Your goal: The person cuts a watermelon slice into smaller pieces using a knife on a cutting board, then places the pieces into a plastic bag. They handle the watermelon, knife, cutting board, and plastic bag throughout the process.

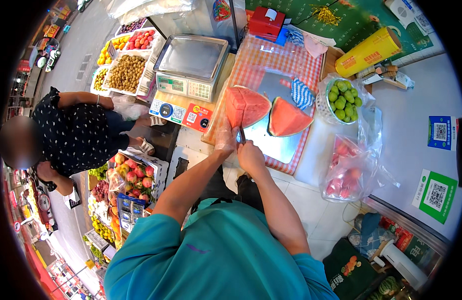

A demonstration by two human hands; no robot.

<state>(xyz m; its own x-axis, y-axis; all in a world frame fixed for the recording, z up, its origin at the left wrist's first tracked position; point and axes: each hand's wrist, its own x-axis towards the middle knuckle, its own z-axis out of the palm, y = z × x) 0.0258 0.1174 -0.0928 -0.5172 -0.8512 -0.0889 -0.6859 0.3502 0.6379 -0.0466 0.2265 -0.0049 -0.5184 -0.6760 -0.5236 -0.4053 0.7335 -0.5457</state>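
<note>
A large cut piece of watermelon [248,106] with red flesh stands on the left part of a shiny metal board [285,146]. My left hand [224,137], in a thin clear plastic glove, grips its lower left side. In my closed right hand [250,156] is the handle of a knife [242,133]. The blade points away from me at the near edge of that piece, and most of it is hidden. A second watermelon wedge [290,118] lies on the board to the right, apart from both hands. Beyond it rests a blue-and-white striped cloth [302,94].
A digital scale [192,62] stands at the far left of the checkered tablecloth [256,59]. To the right are a basket of green fruit [345,102] and a plastic bag of red fruit [345,170]. A person [81,135] stands at the left beside fruit crates [136,175].
</note>
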